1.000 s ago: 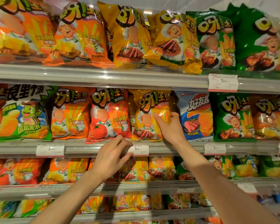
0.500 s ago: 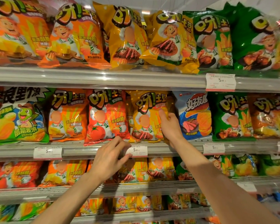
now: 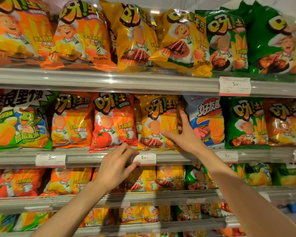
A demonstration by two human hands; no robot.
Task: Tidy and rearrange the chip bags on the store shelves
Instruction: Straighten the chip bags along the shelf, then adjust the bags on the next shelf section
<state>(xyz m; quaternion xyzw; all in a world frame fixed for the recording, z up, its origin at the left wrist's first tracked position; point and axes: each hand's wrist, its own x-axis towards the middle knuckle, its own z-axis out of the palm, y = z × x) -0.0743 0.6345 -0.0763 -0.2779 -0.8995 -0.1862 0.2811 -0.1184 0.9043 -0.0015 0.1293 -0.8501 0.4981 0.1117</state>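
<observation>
Yellow steak-flavour bag (image 3: 155, 122) stood upright on the middle shelf (image 3: 85, 158); our spread right hand (image 3: 184, 132) pressed its right edge, while our left hand (image 3: 117, 165), fingers loosely curled, hung below it, holding nothing.

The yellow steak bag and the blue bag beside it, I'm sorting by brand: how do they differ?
The yellow steak bag shows a chef and fries; the blue bag shows ridged chips. The right hand touches the yellow one, not visibly the blue. Both stand upright on the middle shelf, picturing steak.
</observation>
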